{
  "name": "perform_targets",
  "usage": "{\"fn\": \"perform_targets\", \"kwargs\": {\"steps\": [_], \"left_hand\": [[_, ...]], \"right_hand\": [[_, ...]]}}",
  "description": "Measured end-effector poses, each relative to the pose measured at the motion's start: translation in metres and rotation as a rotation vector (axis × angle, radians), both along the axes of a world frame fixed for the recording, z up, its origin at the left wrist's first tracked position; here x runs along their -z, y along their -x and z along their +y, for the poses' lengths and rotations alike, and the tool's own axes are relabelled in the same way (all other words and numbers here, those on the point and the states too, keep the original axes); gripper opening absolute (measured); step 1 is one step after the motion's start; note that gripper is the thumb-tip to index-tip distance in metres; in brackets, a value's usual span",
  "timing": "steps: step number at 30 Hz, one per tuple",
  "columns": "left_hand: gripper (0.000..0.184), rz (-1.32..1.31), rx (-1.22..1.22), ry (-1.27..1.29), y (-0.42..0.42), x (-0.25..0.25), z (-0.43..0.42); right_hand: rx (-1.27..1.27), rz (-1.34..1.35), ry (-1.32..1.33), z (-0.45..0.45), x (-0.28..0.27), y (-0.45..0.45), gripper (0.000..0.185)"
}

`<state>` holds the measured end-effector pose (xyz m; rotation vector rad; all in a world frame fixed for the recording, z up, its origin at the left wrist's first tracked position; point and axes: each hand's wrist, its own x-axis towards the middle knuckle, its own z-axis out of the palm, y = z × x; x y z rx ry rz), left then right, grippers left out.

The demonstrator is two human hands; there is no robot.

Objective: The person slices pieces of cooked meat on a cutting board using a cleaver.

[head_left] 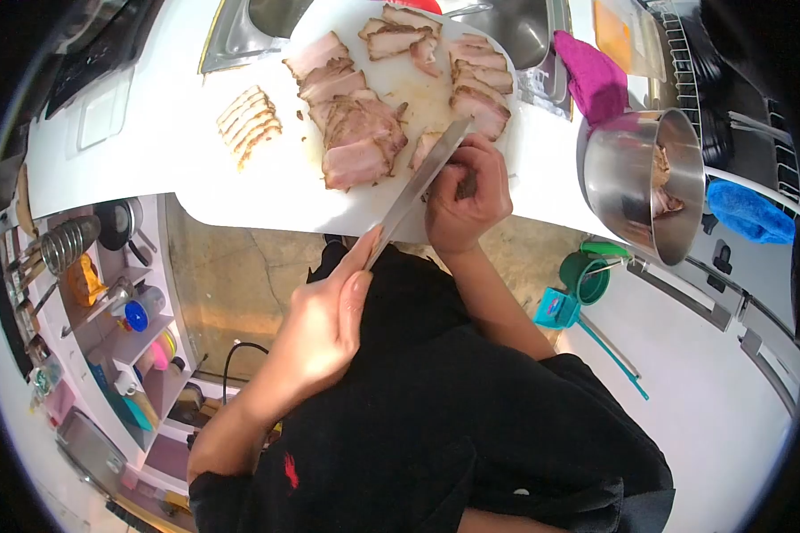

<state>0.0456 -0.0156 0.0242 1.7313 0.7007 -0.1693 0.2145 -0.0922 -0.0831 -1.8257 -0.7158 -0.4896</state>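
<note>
My left hand [333, 315] is closed round the handle of a knife [422, 173], whose long blade points up and to the right. My right hand [473, 197] is curled on a browned chunk of roast pork [464, 185], mostly hidden by the fingers, right beside the blade. Just past the blade lies a pale pork piece [424, 147], partly covered by it. Pork slices are spread over the white cutting board [276, 200]: a large overlapping pile [360, 138], a row on the right [480, 80], a few at the top [398, 37] and a narrow fanned row [247, 123] on the left.
A steel bowl [618, 164] holding meat stands at the right, beside a magenta cloth [591, 75]. Behind the board is a steel sink [516, 31]. A blue cloth [751, 213] hangs farther right. Shelves [156, 355] with kitchenware stand left; a teal dustpan [556, 309] is on the floor.
</note>
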Motion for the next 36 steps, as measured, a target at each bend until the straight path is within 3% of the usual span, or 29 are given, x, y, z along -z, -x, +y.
{"fn": "perform_targets", "kwargs": {"steps": [4, 7, 9, 10, 15, 18, 19, 20, 22, 28, 31, 36], "left_hand": [[0.043, 0.05, 0.028, -0.023, 0.012, 0.0, 0.005], [0.047, -0.06, -0.07, 0.087, 0.014, 0.01, 0.003], [0.04, -0.104, -0.112, 0.073, 0.012, 0.006, 0.006], [0.049, -0.126, -0.139, 0.065, 0.012, 0.003, 0.007], [0.048, -0.095, -0.244, 0.144, 0.016, 0.0, 0.018], [0.047, -0.13, -0.22, 0.132, 0.023, 0.006, 0.02], [0.047, -0.144, -0.206, 0.121, 0.025, 0.008, 0.02], [0.04, -0.131, -0.179, 0.111, 0.026, 0.008, 0.021], [0.05, -0.103, -0.13, 0.093, 0.025, 0.01, 0.023], [0.047, -0.136, -0.091, 0.048, 0.024, 0.019, 0.027], [0.047, -0.157, -0.087, 0.049, 0.028, 0.022, 0.03], [0.047, -0.166, -0.109, 0.064, 0.035, 0.016, 0.034]], "right_hand": [[-0.024, 0.012, 0.002, 0.0, 0.0, -0.001, 0.014], [-0.09, 0.042, -0.01, -0.006, 0.001, -0.005, 0.022], [-0.159, 0.078, -0.043, -0.011, -0.005, -0.003, 0.03], [-0.134, 0.052, 0.02, -0.015, -0.009, 0.001, 0.033], [-0.171, 0.011, 0.232, -0.031, -0.012, 0.005, 0.044], [-0.206, 0.556, 0.127, -0.033, -0.029, -0.003, 0.046], [-0.252, 0.843, -0.046, -0.034, -0.036, -0.011, 0.045], [-0.266, 0.932, -0.017, -0.035, -0.04, -0.018, 0.045], [-0.295, 1.11, 0.049, -0.036, -0.047, -0.027, 0.045], [-0.184, 0.445, 0.384, -0.025, -0.048, -0.003, 0.063], [-0.001, 0.032, 0.435, -0.009, -0.027, -0.004, 0.072], [-0.018, 0.076, 0.52, -0.006, -0.026, -0.021, 0.073]]}}
